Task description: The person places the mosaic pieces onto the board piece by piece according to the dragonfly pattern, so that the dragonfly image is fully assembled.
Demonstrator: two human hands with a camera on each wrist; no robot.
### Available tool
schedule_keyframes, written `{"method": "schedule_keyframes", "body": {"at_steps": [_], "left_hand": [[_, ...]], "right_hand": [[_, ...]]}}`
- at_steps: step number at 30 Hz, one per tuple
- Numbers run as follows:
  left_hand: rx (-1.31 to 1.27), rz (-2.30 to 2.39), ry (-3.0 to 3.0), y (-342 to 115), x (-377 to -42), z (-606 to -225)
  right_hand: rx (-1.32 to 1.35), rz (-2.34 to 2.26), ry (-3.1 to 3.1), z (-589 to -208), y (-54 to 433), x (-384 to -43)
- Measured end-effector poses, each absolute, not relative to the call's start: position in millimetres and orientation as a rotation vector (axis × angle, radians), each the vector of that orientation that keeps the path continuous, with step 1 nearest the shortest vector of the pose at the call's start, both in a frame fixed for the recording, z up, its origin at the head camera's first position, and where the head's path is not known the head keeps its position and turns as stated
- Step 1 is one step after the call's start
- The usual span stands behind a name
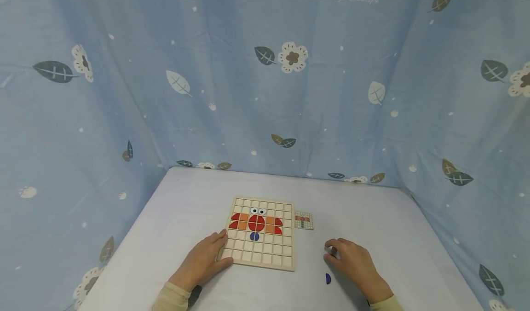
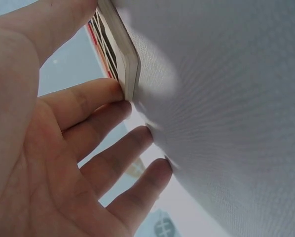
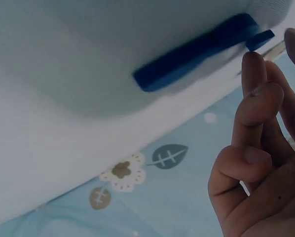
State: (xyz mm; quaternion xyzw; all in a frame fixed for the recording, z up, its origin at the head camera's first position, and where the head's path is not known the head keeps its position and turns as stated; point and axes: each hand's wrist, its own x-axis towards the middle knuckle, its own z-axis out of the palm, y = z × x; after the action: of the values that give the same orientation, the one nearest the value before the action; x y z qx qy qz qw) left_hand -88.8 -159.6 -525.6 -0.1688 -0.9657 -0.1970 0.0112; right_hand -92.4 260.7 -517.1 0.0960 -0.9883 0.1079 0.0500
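A wooden grid board (image 1: pixel 273 258) lies on the table with red, orange and blue pieces and two eye pieces set in it. My left hand (image 1: pixel 204 261) rests against its near left corner, thumb on the front edge and fingertips along the left side. In the left wrist view those fingers (image 2: pixel 95 101) are fairly straight. Right of the board, my right hand (image 1: pixel 352 261) hovers low, fingers bent, with a gap before the thumb. Just nearer lies a blue half-circle piece (image 1: pixel 328 279). The right wrist view shows a small blue piece (image 3: pixel 260 40) by a fingertip; contact is unclear.
A small pattern card (image 1: pixel 304 220) lies at the board's right side. White cloth covers the table (image 1: pixel 372 210). A blue curtain (image 1: pixel 232 104) with leaves and flowers hangs behind it and along both sides.
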Motion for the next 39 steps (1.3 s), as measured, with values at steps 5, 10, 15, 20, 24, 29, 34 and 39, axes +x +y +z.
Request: {"method": "schedule_keyframes", "body": {"at_steps": [5, 10, 15, 20, 24, 29, 34, 39], "left_hand": [[-0.527, -0.624, -3.014, -160.4, -88.6, -525.2], [-0.525, -0.623, -3.016, -159.8, -88.2, -524.1], [-0.526, -0.623, -3.024, -160.0, -88.1, -523.6], [-0.529, -0.622, -3.020, -160.5, -88.3, -524.4], [-0.534, -0.626, -3.016, -160.6, -88.3, -524.7], [-0.528, -0.624, -3.019, -160.0, -88.1, -523.7], [-0.518, -0.623, -3.026, -160.0, -89.0, -525.3], [-0.512, -0.627, -3.027, -160.5, -89.8, -528.5]], "right_hand": [[0.275, 0.360, -3.040, -520.7, 263.7, -92.7], [0.253, 0.364, -3.067, -520.0, 265.8, -92.8], [0.235, 0.370, -3.091, -519.1, 266.6, -92.5], [0.245, 0.375, -3.100, -518.2, 265.2, -93.1], [0.277, 0.374, -3.100, -517.5, 263.2, -93.1], [0.334, 0.362, -3.071, -519.0, 259.9, -92.4], [0.342, 0.380, -3.057, -519.2, 256.7, -91.9], [0.277, 0.415, -3.082, -516.2, 256.4, -91.4]]}}
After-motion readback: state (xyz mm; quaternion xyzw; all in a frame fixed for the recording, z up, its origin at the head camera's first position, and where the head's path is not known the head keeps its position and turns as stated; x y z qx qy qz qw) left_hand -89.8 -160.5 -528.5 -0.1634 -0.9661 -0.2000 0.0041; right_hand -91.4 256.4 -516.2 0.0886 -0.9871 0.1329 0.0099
